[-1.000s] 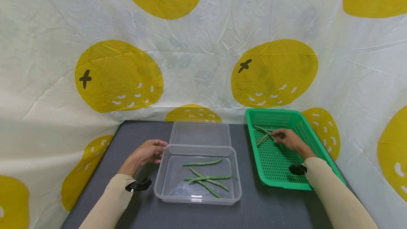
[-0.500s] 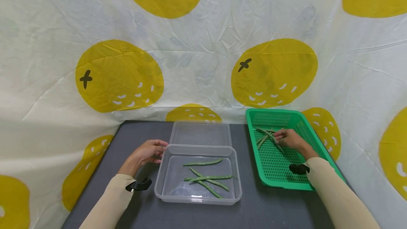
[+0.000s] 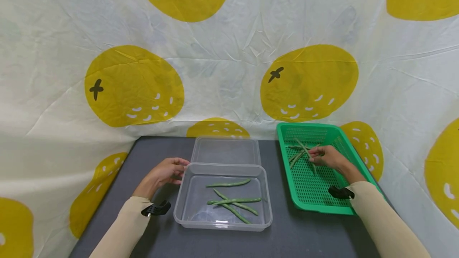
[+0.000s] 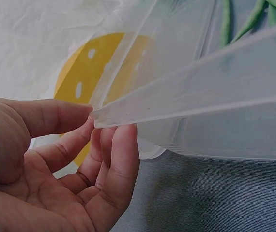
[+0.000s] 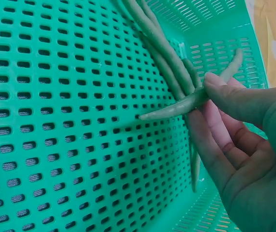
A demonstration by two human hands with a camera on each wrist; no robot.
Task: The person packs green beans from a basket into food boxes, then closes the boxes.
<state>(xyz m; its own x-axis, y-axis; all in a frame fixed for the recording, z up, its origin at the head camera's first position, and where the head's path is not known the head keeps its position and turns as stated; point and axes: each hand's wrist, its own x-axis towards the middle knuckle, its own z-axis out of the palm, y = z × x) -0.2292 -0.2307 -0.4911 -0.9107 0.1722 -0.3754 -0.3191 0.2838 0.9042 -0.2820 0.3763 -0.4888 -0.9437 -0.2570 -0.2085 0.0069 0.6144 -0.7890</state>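
Inside the green basket (image 3: 312, 206), my right hand (image 3: 328, 158) pinches one green bean (image 5: 176, 106) between thumb and fingers, seen close in the right wrist view. Several other green beans (image 5: 164, 53) lie on the basket floor beneath and behind it. At the far left corner of the clear plastic container (image 3: 222, 226), my left hand (image 3: 166, 172) pinches the rim, thumb above and fingers below in the left wrist view. A few green beans (image 3: 233, 201) lie crossed on the container's bottom, with another bean (image 3: 228, 184) apart behind them.
Behind the container a clear flat lid (image 3: 226, 150) lies on the dark grey table (image 3: 154, 148). A white cloth with yellow fruit prints (image 3: 222, 79) hangs behind and at both sides. The basket stands at the table's right side.
My right hand has drawn one bean up from the pile, and that bean has turned steeper in its fingers. The left hand and the container have stayed put.
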